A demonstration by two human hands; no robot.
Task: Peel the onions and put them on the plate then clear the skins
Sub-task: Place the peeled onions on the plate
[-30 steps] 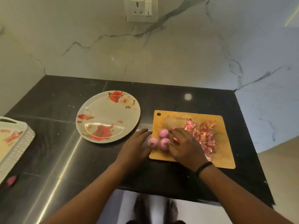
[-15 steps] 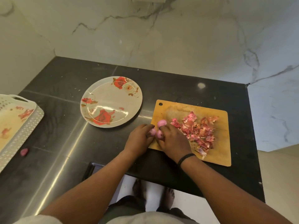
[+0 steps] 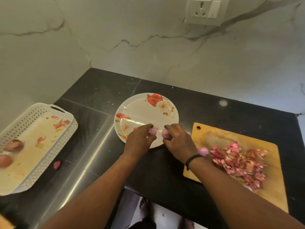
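Onions are over the plate now: left hand pinches one peeled onion, right hand pinches another, both just above the near rim. Risk is they roll off that edge if let go there. A third onion sits behind the right wrist and could get knocked into the skins on the cutting board.
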